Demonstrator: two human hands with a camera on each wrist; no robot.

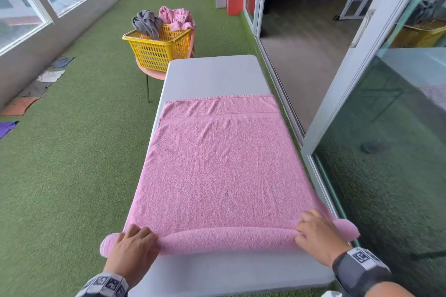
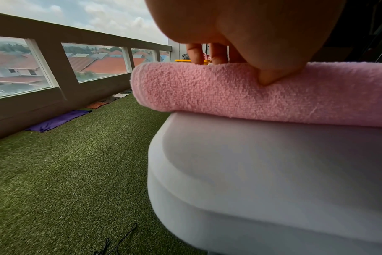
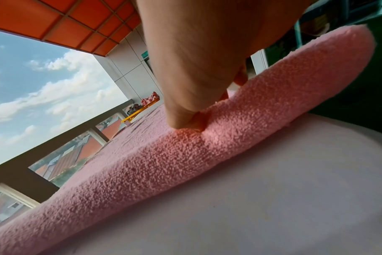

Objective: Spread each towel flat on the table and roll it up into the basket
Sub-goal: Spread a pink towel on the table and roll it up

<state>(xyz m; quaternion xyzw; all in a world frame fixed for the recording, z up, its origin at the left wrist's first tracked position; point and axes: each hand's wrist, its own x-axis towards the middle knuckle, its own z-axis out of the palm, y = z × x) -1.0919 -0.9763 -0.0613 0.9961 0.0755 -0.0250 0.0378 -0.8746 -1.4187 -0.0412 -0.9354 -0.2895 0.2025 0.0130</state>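
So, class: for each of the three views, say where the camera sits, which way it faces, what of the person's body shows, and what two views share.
Head: worn on the head, facing forward and down over the table; shows the left hand and right hand on the pink towel.
Left wrist: low at the table's left edge, facing along the fingers toward the railing windows; shows palm and thumb.
Right wrist: tilted, low behind the roll, facing the sky; shows the right hand's grip.
Shared: both wrist views catch the yellow basket.

Green artificial turf (image 1: 72,176) covers the floor. Cloths lie along the left wall: a purple cloth (image 2: 59,119) nearest, an orange cloth (image 1: 20,106) farther. A pink chair (image 1: 150,72) stands at the far left. Glass sliding doors (image 1: 376,128) line the right.
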